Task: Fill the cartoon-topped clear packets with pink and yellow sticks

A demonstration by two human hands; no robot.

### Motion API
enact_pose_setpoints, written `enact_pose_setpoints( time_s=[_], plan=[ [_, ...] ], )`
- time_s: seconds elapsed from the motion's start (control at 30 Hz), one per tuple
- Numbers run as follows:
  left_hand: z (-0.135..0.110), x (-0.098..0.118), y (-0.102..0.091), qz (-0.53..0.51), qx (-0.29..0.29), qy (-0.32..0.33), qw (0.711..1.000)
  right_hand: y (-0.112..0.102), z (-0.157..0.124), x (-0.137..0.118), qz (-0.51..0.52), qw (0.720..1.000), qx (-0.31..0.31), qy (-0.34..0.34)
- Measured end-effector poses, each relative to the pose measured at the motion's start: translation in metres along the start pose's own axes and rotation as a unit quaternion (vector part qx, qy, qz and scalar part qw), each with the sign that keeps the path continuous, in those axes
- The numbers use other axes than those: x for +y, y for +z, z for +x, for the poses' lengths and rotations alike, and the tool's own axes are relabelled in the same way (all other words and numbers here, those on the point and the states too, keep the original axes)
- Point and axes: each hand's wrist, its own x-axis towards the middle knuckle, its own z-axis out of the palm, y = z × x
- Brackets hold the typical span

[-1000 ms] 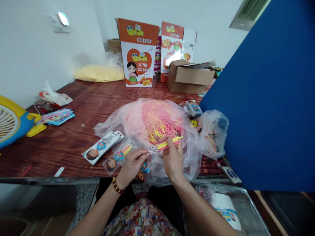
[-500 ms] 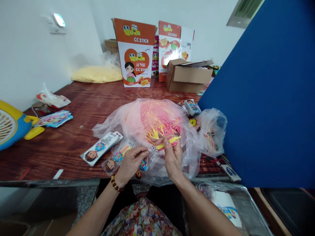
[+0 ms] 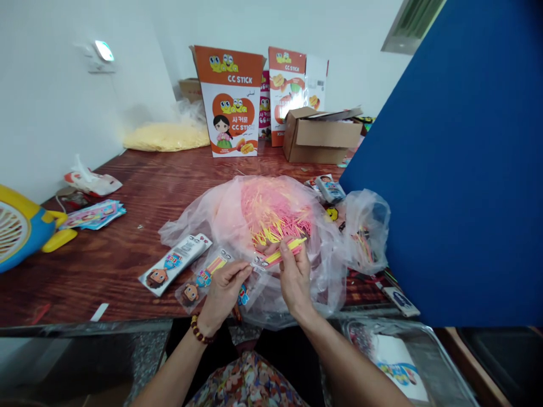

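Note:
My right hand [image 3: 296, 280] is closed around a small bundle of yellow and pink sticks [image 3: 292, 245], thumb on top. The bundle's left end meets the eye-printed edge of a clear packet [image 3: 258, 263]; I cannot tell how far inside it lies. My left hand [image 3: 224, 288] pinches that edge between thumb and fingertips, and partly hides the packet's printed body below. Behind both hands, a big translucent bag [image 3: 224, 200] holds a heap of loose pink and yellow sticks [image 3: 280, 217]. A filled clear packet [image 3: 203, 277] lies beside my left hand, near a stack of flat packets [image 3: 175, 263].
A blue panel [image 3: 458, 169] walls off the right side. Near it sits a smaller clear bag [image 3: 367, 232] of sticks. Printed cartons [image 3: 231, 102] and an open cardboard box [image 3: 324, 135] stand at the back. A toy-like fan [image 3: 21, 226] is far left, and a metal tray [image 3: 441, 350] lies below right.
The view has tilted up a little, so everything sits lower. The stick bundle and packet edge have shifted slightly left; both hands keep their hold.

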Motion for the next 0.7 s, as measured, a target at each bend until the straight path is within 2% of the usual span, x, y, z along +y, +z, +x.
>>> enact_pose_setpoints(
  time_s=[0.13,0.27,0.5,0.6,0.7],
  plan=[
    [-0.004,-0.009,0.003,-0.006,0.038,0.052,0.998,0.005,-0.003,0.002,0.038,0.998,0.043,-0.001],
    [-0.004,-0.011,0.004,-0.011,0.039,0.059,0.997,0.007,-0.006,-0.002,0.038,0.998,0.044,-0.002],
    [-0.002,-0.008,0.003,-0.041,-0.005,0.004,0.999,0.006,-0.008,-0.01,-0.022,0.998,-0.059,-0.032],
    [0.0,-0.006,0.005,-0.083,-0.021,-0.031,0.996,0.005,-0.005,-0.012,-0.032,0.993,-0.103,-0.036],
    [0.004,-0.002,0.008,-0.143,-0.015,-0.067,0.987,0.004,0.001,-0.014,-0.036,0.992,-0.116,-0.027]
  ],
)
